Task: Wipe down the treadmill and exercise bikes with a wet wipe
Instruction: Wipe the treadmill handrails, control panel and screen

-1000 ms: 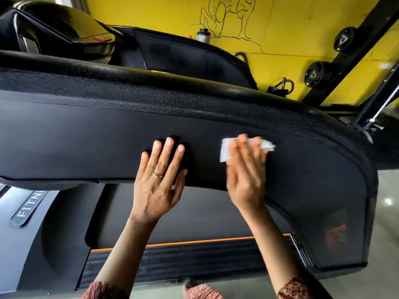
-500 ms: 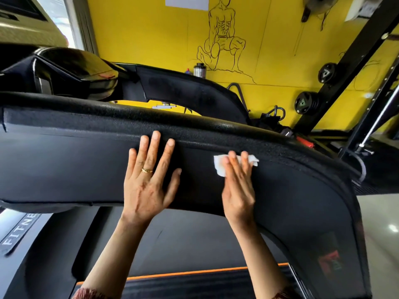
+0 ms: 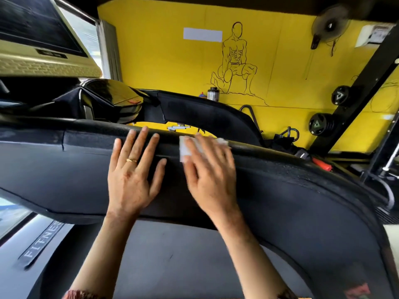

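Black textured plastic forms the broad curved handrail panel of the treadmill [image 3: 302, 190], which crosses the view from left to right and bends down toward the near right. The left hand [image 3: 131, 180] lies flat on the panel with fingers straight and spread, holding nothing; a thin gold ring [image 3: 131, 160] shows on one finger. Judged purpose: it braces the person against the panel while the other hand works.

The right hand [image 3: 209, 175], just right of it, lies palm-down with fingers extended, pressing a small white folded wet wipe [image 3: 183, 151] against the far upper edge of the panel. The fingers are not curled round the wipe. This hand is blurred, so finer detail of the contact cannot be confirmed. The wipe sits under the fingertips, its left corner showing beyond them, at the ridge where the panel's face meets its rounded top. A flat press suits spreading pressure over a wide surface.

The grey running deck [image 3: 183, 255] lies near, below the panel. By the far painted yellow wall [image 3: 162, 61] a small dark-capped bottle [image 3: 213, 94] stands behind a second machine's rail.

Judgement: wiping of this panel is under way, with its right bend yet to be covered
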